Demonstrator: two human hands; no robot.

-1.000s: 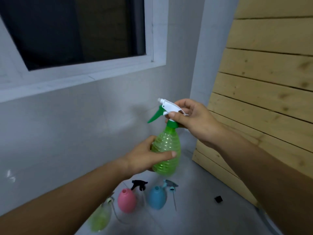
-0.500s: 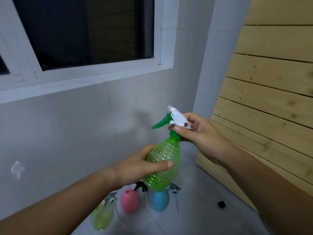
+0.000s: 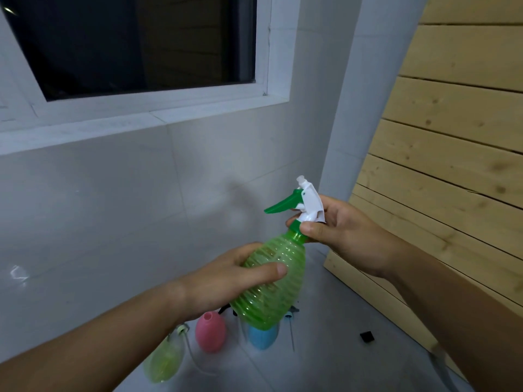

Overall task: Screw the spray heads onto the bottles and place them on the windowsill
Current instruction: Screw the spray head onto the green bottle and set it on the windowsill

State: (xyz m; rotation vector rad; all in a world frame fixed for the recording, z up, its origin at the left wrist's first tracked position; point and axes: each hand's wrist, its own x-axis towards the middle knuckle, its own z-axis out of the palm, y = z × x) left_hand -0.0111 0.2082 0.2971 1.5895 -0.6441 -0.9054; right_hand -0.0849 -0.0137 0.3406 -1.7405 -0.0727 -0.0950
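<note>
The green bottle [image 3: 268, 281] is a translucent, ribbed, egg-shaped vessel, held in the air in front of the white tiled wall [image 3: 113, 207] and tilted so its neck leans toward one o'clock. On that neck sits the spray head [image 3: 304, 205], white in the body with a green trigger pointing to nine o'clock and a green collar at its base.

Against half a second ago, the bottle leans further over and its base now covers more of the blue bottle [image 3: 263, 338] on the floor; the head's nozzle points more steeply upward, and the window [image 3: 135, 43] fills more of the upper view.

The left hand [image 3: 226, 281] comes in from seven o'clock and wraps the bottle's belly, thumb laid across the front, fingers behind: a closed grasp. The right hand [image 3: 345, 236] reaches in from four o'clock, thumb and fingers pinched around the collar just under the white body.

Below, at six o'clock on the pale floor, stand a pink bottle [image 3: 210, 331] with an open neck and the blue one; a yellow-green bottle [image 3: 165, 360] lies at seven o'clock. The windowsill [image 3: 85, 131] runs across at eleven o'clock, a wooden slat panel [image 3: 452, 165] stands at three o'clock.
</note>
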